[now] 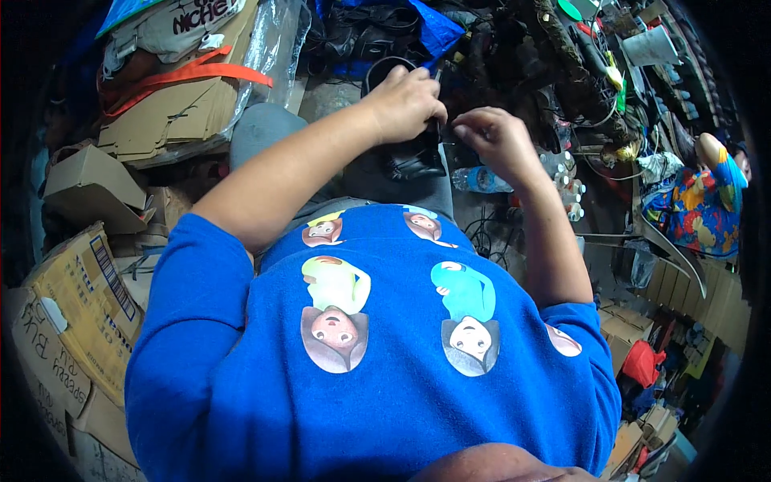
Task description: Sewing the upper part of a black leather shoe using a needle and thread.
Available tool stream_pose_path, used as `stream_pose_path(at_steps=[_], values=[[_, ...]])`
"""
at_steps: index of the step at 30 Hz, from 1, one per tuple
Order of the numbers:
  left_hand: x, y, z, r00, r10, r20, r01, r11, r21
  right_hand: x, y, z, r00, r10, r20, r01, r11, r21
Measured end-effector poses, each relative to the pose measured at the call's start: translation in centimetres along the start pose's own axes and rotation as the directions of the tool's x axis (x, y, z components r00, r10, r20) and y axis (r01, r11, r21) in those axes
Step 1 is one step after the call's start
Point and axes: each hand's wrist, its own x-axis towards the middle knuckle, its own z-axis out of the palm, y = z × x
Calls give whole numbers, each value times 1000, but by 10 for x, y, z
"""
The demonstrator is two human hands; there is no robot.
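A black leather boot (411,165) rests across my lap, its round opening pointing away from me. My left hand (404,103) is closed over the upper part of the boot, fingers curled down along its right side. Just to the right, my right hand (496,140) is held up with thumb and fingers pinched together, close to the boot but apart from it. Whatever lies in that pinch is too small to make out. The boot's middle is partly hidden under my left hand.
Flattened cardboard (173,120) with a red strap lies at the far left, above an open box (95,189). Plastic bottles (482,179) lie right of my lap. More dark footwear (373,40) sits ahead. A person in a colourful shirt (703,201) is at the right.
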Motion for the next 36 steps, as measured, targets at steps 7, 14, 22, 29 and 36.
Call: stream_pose_path(at_steps=[7, 14, 22, 29, 36], values=[[-22, 17, 15, 919, -390, -54, 327, 832, -449, 3, 18, 32, 988, -80, 129, 105, 974, -199], [-12, 12, 30, 826, -563, -32, 509, 769, -387, -9, 44, 30, 974, -32, 223, 100, 948, -301], [-8, 7, 28, 853, -511, 112, 518, 798, -307, 0, 25, 46, 948, -69, 311, 208, 875, -438], [-18, -12, 33, 914, -391, 110, 406, 892, -197, -51, 88, 29, 940, 147, 307, 30, 863, -504], [-37, -36, -16, 879, -174, 444, 434, 679, -593, -104, 109, -19, 877, 480, 4, -225, 404, 887]])
